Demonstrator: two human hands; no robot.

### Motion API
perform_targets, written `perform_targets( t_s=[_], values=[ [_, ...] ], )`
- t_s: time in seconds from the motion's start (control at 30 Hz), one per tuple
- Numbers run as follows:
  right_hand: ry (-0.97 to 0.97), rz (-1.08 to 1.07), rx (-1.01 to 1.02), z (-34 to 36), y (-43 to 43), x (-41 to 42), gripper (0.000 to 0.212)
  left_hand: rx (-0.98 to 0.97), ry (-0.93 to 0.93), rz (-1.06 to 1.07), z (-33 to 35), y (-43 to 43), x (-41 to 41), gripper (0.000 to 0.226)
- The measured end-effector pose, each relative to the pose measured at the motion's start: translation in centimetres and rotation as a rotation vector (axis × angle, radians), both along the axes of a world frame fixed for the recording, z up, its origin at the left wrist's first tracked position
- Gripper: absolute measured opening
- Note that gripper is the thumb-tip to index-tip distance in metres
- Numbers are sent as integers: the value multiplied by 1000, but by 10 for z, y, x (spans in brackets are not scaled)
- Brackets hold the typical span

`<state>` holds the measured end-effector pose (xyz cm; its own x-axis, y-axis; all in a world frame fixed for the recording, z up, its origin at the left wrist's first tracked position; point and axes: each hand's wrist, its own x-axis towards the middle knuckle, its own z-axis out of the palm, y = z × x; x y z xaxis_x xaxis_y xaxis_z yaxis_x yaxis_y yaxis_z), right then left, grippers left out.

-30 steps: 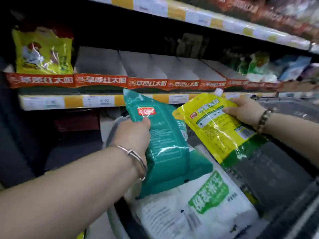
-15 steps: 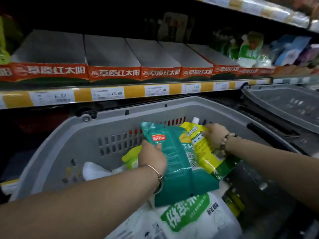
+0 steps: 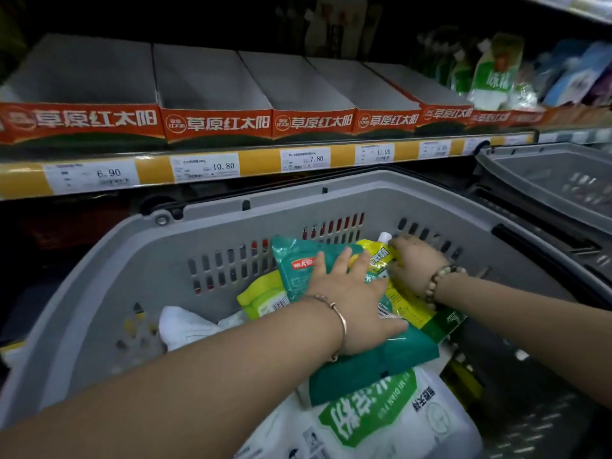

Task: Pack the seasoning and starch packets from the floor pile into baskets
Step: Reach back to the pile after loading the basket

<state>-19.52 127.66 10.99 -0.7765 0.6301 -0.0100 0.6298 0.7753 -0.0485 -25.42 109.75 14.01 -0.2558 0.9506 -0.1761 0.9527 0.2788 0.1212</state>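
Basket (image 3: 132,276): left grip (image 3: 351,303) flat; right grip (image 3: 415,263) pinches pouch (image 3: 405,304).

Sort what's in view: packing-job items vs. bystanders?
Job: left hand pressing teal packet; right hand gripping yellow spout pouch; white starch bag; lime packet; grey basket; second basket, unused.
Bystanders: orange shelf trays; price tags; shelved packets top right.

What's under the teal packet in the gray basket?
A white starch bag with a green label sticks out beneath the teal packet's near end, a yellow-green packet beneath its left edge. Its middle hides the rest.
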Motion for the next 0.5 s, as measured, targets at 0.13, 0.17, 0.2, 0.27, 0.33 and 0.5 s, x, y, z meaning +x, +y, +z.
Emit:
perform_targets(
  t_s=[0.13, 0.17, 0.2, 0.27, 0.33, 0.5],
  values=[
    [29, 116, 120, -9, -9, 6, 54, -93, -5, 97, 0, 1, -7, 72],
    [49, 181, 131, -14, -13, 7, 53, -96, -6, 107, 0, 0, -7, 73],
    [44, 225, 114, -21, -14, 8, 54, -100, -4, 114, -1, -1, -6, 74],
    [-65, 309, 67, -37, -11, 7, 77, -127, 4, 119, -1, -1, -5, 76],
    [-282, 236, 38, -43, -9, 10, 73, -178, 7, 114, 0, 6, -7, 77],
    [-394, 213, -59, -48, -5, 10, 58, -202, 28, 108, -9, 19, -3, 78]
  ],
)
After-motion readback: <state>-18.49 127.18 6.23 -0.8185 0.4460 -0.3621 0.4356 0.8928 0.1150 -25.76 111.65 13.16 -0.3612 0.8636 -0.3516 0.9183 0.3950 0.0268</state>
